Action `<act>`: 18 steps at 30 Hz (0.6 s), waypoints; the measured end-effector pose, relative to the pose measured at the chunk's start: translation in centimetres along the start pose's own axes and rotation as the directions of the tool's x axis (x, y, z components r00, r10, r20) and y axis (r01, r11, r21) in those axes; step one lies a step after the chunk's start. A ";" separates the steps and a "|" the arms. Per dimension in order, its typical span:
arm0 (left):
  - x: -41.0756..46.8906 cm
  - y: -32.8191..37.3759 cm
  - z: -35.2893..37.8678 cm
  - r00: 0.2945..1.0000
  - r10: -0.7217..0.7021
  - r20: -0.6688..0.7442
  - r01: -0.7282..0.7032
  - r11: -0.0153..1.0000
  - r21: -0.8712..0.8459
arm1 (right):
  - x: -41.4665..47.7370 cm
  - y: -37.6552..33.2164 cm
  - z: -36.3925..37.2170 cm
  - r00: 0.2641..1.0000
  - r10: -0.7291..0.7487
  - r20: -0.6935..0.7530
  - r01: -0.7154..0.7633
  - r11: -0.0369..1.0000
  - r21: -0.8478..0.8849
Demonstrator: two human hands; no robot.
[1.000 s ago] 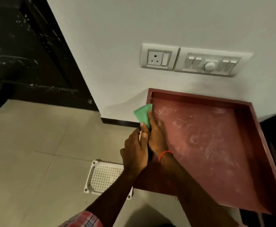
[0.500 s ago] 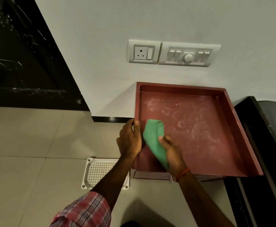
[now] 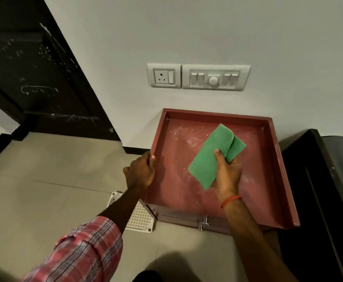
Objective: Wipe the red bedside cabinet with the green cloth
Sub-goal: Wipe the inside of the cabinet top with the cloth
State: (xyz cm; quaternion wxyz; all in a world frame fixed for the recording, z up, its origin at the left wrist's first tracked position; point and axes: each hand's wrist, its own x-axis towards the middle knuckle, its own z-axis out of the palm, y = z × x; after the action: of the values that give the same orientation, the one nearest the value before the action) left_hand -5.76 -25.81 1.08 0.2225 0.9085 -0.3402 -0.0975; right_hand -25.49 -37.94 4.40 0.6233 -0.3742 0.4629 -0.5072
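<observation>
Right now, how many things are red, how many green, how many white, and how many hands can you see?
Red: 1, the red bedside cabinet
Green: 1, the green cloth
White: 3, the socket plate, the switch plate, the plastic grid tray on the floor
Hands: 2, the left hand, the right hand
Total: 7

Head view, steep downward, near cabinet

A white perforated tray lies on the tiled floor. A socket plate and switch panel sit side by side on the wall; a dark door stands left.
</observation>
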 end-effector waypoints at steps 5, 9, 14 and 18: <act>0.2 0.2 0.7 0.999 0.019 -0.035 -0.016 0.996 0.086 | -0.2 0.3 -4.5 0.739 -0.459 0.492 0.671 0.562 -0.483; 0.3 -0.1 0.7 0.998 0.029 -0.051 -0.026 0.998 0.051 | -3.9 5.1 -7.0 0.542 -0.156 0.826 0.836 -0.003 -0.549; 0.5 -1.4 1.2 0.997 0.058 -0.042 -0.058 0.998 0.002 | -7.3 10.3 -6.0 0.607 0.097 0.789 0.794 -0.115 -0.597; 1.0 -2.1 1.6 0.998 0.049 -0.032 -0.052 0.996 -0.069 | -5.5 9.6 -2.6 0.607 0.170 0.776 0.794 -0.093 -0.601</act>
State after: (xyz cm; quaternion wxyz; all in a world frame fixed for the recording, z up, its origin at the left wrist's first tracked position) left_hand -4.34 -25.57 -1.37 0.2618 0.8926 -0.3559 -0.0899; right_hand -25.55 -30.54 -4.24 0.1259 -0.9472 0.2948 -0.0114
